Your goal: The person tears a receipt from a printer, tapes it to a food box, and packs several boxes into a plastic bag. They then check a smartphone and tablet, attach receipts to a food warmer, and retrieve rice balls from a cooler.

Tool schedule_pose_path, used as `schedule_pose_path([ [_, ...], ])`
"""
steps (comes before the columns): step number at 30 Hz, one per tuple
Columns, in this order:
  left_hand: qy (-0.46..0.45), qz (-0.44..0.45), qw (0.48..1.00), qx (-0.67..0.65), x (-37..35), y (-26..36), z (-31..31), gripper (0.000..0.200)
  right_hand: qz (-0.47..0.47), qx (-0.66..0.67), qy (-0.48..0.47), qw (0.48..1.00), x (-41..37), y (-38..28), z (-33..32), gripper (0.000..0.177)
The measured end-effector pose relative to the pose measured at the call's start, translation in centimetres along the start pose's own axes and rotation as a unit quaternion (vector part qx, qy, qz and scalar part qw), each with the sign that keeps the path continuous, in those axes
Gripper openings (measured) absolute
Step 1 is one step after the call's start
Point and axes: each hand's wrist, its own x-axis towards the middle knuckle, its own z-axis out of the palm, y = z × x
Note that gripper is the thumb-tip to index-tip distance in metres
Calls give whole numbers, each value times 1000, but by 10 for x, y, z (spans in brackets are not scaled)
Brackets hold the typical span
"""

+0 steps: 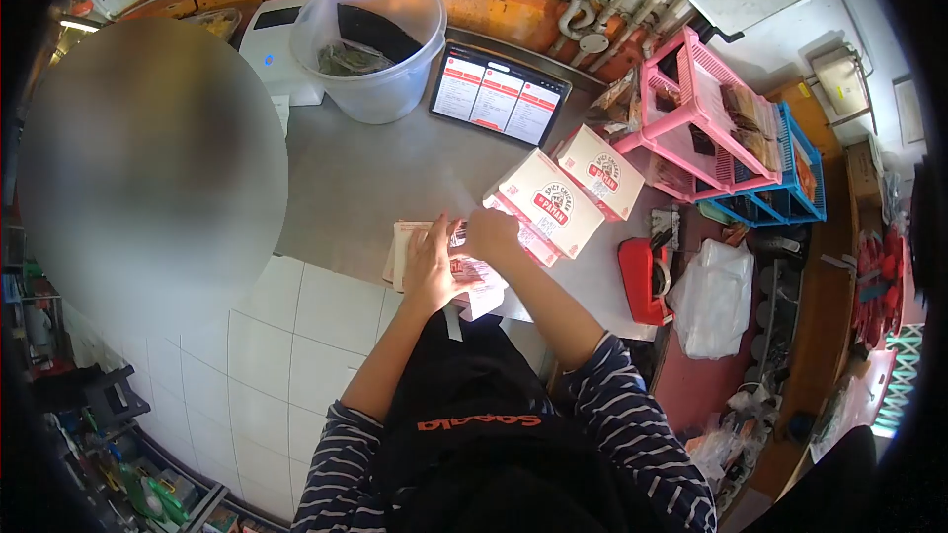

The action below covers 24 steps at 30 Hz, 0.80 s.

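Observation:
At the steel table's front edge, a white and red cardboard food box [479, 298] lies under both of my hands. My left hand [427, 265] grips its left side, fingers over the top and thumb stretched towards the right. Against the box's upper part, my right hand [492, 235] is curled closed, its fingertips hidden from view. Just beyond it stands a printed chicken box [551, 205], with another printed box [600, 174] behind that one to the right. More pale cardboard shows at the left hand's outer side.
A tablet [500, 95] and a translucent bucket [380, 99] stand at the back of the table [341, 173]. Pink racks [706, 118] with packets rise at the right. A red tape dispenser [642, 281] sits near white plastic bags [711, 298]. A large blur covers the left.

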Motion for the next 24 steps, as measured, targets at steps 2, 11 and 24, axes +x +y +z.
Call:
schedule_pose_path([
  [2,-3,5,1000,17,-1,0,-2,117,11,-3,65,998,-9,21,8,68],
  [11,-112,4,992,63,7,4,-18,103,-25,299,430,852,-61,45,83,67],
  [24,-251,86,903,339,5,96,73,49,174,680,210,680,-227,339,152,24],
])
